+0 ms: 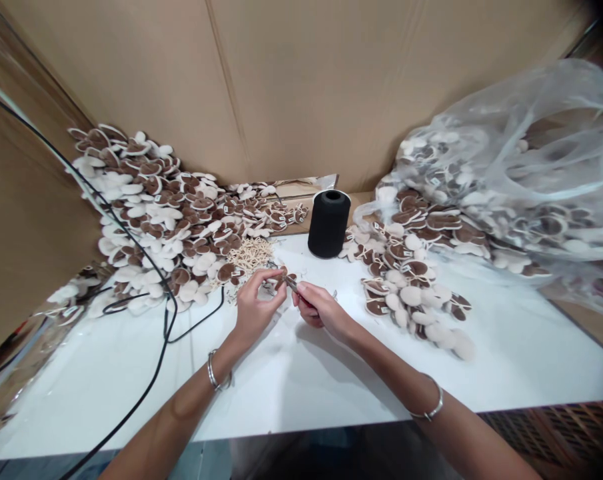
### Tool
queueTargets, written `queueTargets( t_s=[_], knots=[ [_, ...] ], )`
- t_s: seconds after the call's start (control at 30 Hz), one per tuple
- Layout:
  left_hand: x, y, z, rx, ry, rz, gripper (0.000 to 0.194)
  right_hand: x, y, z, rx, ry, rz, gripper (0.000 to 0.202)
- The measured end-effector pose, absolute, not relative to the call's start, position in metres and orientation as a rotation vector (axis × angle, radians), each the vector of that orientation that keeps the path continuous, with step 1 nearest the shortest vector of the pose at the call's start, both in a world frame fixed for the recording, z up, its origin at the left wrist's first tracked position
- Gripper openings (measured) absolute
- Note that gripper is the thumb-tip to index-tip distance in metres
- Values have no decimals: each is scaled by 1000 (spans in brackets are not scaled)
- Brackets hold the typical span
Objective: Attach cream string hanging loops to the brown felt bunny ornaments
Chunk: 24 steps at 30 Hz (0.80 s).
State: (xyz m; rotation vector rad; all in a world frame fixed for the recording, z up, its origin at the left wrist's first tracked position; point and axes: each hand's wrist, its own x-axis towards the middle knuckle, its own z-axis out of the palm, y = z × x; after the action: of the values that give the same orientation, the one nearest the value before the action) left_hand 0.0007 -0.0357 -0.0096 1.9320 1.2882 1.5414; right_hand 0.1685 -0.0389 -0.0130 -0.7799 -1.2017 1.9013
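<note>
Near the middle of the white table, my left hand [258,303] pinches a small brown piece [282,277] between thumb and fingers. My right hand [322,308] is closed round a small dark tool [292,285], whose tip touches or nearly touches the brown piece. Fine detail at the fingertips is too small to tell. Just behind my left hand lies a heap of short cream-coloured bits [251,255]. A black thread cone [329,223] stands upright behind my right hand.
A big pile of brown and white pieces [166,213] fills the back left. More such pieces [416,293] lie right of my hands, beside a clear plastic bag [546,160] full of them. A black cable [156,373] crosses the left side. Cardboard [306,87] walls the back.
</note>
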Motion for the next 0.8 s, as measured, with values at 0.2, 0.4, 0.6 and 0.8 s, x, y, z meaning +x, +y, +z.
queueTargets(
  t_s=[0.2,0.4,0.6,0.8],
  knots=[
    [2,-36,-11,1932,1290,1521,21,167,-38,-16,-770,-1183,1905,38],
    [3,-36,-13,1818,1273,1506,18,165,-39,-19,-739,-1176,1887,38],
    [5,-39,-11,1859,1227,1390,15,167,-37,-4,-621,-1086,1817,39],
    [2,-34,-7,1802,1296,1482,17,175,-33,3,-681,-1046,1772,39]
  ],
)
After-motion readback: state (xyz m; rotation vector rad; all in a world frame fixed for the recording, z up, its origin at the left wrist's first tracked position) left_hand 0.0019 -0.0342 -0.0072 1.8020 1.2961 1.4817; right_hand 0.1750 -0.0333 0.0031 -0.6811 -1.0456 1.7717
